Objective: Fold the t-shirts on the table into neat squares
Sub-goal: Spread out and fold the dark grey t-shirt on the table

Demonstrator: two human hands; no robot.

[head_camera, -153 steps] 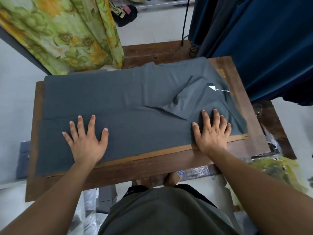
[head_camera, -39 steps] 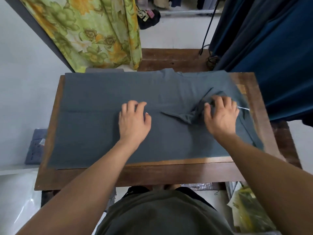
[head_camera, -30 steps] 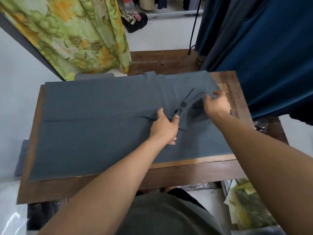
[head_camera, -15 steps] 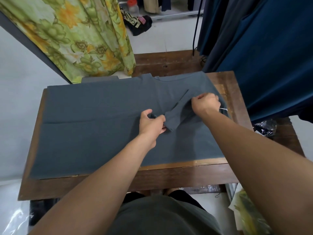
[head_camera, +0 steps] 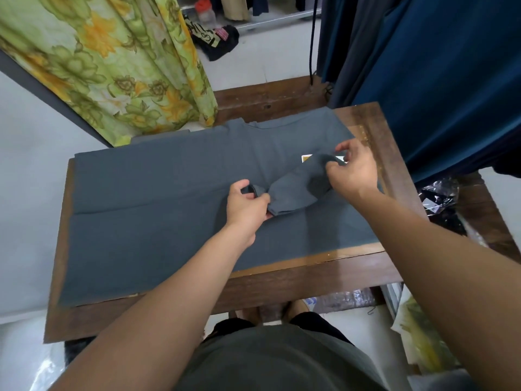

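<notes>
one slate-grey t-shirt of soft matte fabric (head_camera: 169, 207) lies flat along the dark brown wooden table (head_camera: 282, 280), its near side folded over in a straight crease. its short sleeve (head_camera: 293, 190) bunches into a rumpled tube raised off the body. the left hand (head_camera: 245, 206) pinches the sleeve's hem end with curled fingers; the right hand (head_camera: 353, 172) pinches its shoulder end, beside a small white and yellow tag (head_camera: 306, 158). a green and yellow floral curtain (head_camera: 112, 66) hangs beyond the table's far left, dark blue hanging cloth (head_camera: 451, 80) at far right, crinkled plastic bags (head_camera: 439, 196) below it.
</notes>
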